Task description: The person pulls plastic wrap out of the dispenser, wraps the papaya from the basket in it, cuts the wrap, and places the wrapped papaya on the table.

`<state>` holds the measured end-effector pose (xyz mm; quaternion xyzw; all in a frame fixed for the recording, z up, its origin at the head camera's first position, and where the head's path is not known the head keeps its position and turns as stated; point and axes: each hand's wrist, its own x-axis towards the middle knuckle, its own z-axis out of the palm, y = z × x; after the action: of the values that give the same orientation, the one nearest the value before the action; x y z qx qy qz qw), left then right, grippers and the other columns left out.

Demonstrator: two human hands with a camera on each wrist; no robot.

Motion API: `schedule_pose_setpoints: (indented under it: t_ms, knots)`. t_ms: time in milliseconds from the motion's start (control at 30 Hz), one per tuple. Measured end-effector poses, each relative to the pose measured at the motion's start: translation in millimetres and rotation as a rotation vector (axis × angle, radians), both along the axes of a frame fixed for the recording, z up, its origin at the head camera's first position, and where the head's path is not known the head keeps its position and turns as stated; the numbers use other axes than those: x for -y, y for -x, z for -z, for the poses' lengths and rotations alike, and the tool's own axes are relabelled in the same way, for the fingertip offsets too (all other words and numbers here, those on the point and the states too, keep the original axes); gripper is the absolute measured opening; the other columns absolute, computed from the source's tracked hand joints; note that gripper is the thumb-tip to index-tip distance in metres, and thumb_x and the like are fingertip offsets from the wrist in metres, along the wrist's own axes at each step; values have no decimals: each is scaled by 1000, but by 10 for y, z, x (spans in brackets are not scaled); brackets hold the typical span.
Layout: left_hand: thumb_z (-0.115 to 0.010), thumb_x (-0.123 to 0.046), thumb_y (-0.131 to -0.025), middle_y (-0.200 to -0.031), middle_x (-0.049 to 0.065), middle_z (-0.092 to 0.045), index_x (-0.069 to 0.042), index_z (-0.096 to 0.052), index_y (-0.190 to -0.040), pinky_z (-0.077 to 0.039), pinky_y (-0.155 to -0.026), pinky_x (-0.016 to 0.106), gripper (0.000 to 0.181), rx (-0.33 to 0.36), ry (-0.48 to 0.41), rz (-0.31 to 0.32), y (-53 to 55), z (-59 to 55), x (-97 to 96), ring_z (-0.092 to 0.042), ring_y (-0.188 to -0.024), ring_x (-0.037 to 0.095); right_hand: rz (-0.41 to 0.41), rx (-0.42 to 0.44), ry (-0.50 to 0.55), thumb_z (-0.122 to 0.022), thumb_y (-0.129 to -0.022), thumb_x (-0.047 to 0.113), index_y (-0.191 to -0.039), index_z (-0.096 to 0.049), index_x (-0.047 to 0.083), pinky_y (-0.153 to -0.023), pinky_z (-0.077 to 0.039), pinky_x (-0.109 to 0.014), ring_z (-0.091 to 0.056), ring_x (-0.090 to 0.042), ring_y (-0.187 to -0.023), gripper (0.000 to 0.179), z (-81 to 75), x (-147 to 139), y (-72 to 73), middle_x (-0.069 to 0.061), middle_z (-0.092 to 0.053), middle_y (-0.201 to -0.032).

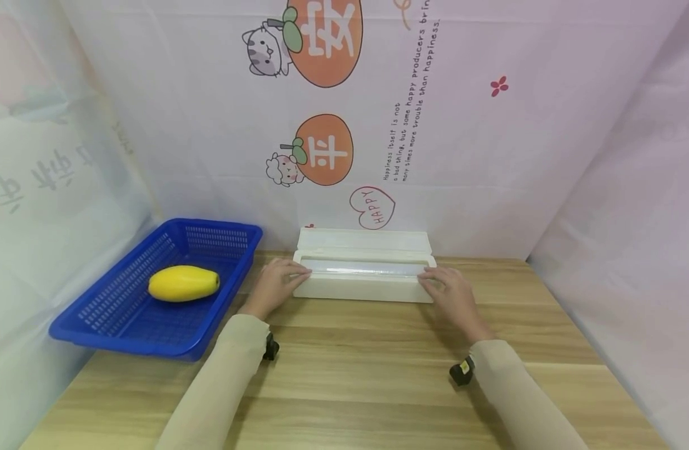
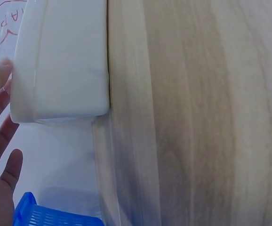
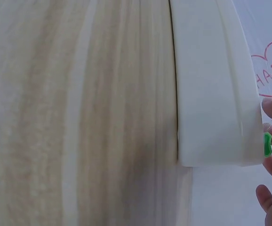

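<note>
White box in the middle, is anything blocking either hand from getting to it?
Nothing visible is. The left hand is at the white box's left end and the right hand at its right end. The blue basket sits left of the left hand, out of the way.

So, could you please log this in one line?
left grip: at box, left end; right grip: at right end; lid: open; fruit: in basket

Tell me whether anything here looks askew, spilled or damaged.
One oddity: the white cloth backdrop behind the brown wooden table has its print turned sideways, its English lines running upward. I see nothing spilled or damaged: the long white rectangular box stands open, and the yellow oblong fruit lies in the blue plastic basket.
</note>
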<state>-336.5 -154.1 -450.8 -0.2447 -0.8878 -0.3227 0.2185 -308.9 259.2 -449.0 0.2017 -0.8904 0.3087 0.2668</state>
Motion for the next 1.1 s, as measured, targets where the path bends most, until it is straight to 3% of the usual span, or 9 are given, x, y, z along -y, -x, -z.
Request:
schedule_pose_setpoints:
  t_ms: [167,367,467,767,1100]
  knots:
    - [-75,-22,-92,-105,1,-75,-16,-80,-106,-46,-91,49,16,2,-41,22,7,-25,-8,-62,-101,26,-18,42,34,-71,-94,11,-104,-74,4,-105,-39,-61,-55,-44,-122,13,-15,-2,29,-17,-68,-122]
    - [-70,-25,-96,-111,1,-74,-17,-78,-111,-50,-97,45,19,109,-107,25,39,-37,-5,-65,-107,24,-17,170,76,-63,-100,20,-109,-71,5,-104,-39,-63,-51,-43,-126,19,-59,0,28,-16,-66,-125]
    - [-67,-27,-98,-112,1,-73,-17,-78,-111,-53,-94,43,20,145,-122,6,41,-48,-13,-67,-106,22,-13,207,89,-61,-102,22,-111,-70,5,-105,-38,-62,-51,-42,-127,21,-74,3,31,-16,-66,-125]
    - [-63,-30,-100,-111,0,-74,-16,-75,-110,-55,-90,40,21,162,-140,-10,55,-60,-42,-68,-105,21,0,310,125,-56,-104,29,-116,-68,6,-106,-38,-60,-51,-40,-126,29,-138,-14,43,-19,-63,-128]
    - [-59,-32,-103,-116,4,-72,-17,-73,-109,-54,-92,45,22,172,-187,8,97,-86,-40,-66,-112,25,5,336,149,-52,-105,37,-118,-65,5,-106,-38,-60,-53,-39,-126,37,-198,-2,53,-18,-65,-125]
